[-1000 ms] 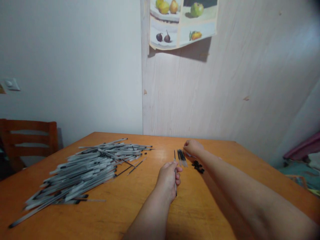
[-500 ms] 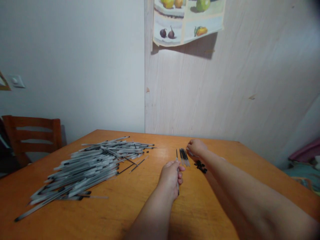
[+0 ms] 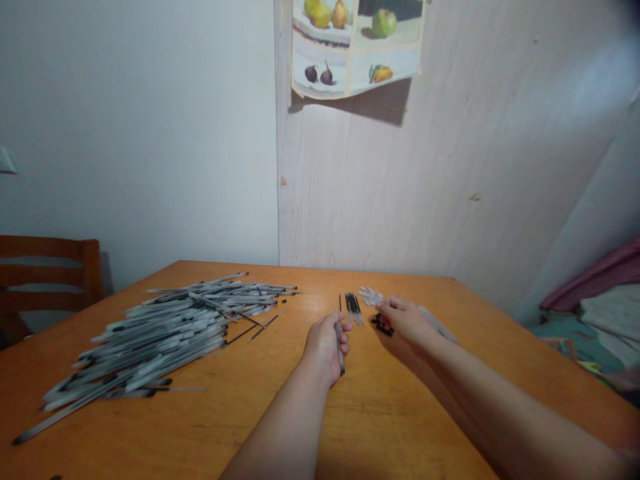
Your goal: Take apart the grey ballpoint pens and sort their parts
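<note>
My left hand [image 3: 324,345] is closed around a slim pen [image 3: 341,357], whose dark end sticks out below the fingers. Beyond that hand, a thin dark refill [image 3: 341,302] lies or points away on the table; I cannot tell whether it joins the pen. My right hand [image 3: 404,320] is at a small heap of black end plugs [image 3: 383,327], thumb and fingers drawn together. Whatever the fingertips hold, if anything, is hidden. Just left of it lies a row of black refills [image 3: 353,305], with clear-white pen tips [image 3: 371,296] behind.
A large pile of pale pens [image 3: 170,333] with dark ends covers the left of the wooden table [image 3: 280,413]. Loose dark refills [image 3: 263,328] lie at its right edge. Pale tubes [image 3: 439,325] lie behind my right wrist. A chair [image 3: 50,277] stands at left; fabric [image 3: 600,313] is piled at right.
My right hand has come back toward me from the pale tips to the black plugs, uncovering the tips. My left hand still holds the pen. The view has turned slightly right.
</note>
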Demonstrator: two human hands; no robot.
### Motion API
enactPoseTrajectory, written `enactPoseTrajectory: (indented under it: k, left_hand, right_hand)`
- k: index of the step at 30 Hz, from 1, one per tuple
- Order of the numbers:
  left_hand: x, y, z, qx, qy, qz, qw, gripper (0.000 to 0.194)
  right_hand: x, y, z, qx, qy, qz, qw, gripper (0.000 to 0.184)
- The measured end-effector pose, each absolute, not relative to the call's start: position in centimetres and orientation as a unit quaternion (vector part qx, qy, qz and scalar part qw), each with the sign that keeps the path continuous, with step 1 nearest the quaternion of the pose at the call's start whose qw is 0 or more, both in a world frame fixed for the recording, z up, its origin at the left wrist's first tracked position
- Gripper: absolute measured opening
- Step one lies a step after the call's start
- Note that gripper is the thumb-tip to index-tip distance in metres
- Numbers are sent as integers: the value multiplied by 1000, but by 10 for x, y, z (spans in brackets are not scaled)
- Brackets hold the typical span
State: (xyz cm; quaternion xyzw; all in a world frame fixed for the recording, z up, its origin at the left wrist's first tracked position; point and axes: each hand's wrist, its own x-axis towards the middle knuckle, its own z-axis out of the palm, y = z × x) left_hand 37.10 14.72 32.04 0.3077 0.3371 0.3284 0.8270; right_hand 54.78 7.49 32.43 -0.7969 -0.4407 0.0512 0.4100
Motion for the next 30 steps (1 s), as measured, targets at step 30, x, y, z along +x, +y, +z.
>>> enactPoseTrajectory:
  k: [30]
  left_hand:
    - [365,122,334,469,202,296,807,26]
  right_hand:
    - [476,17,307,-554,-355,457,599,42]
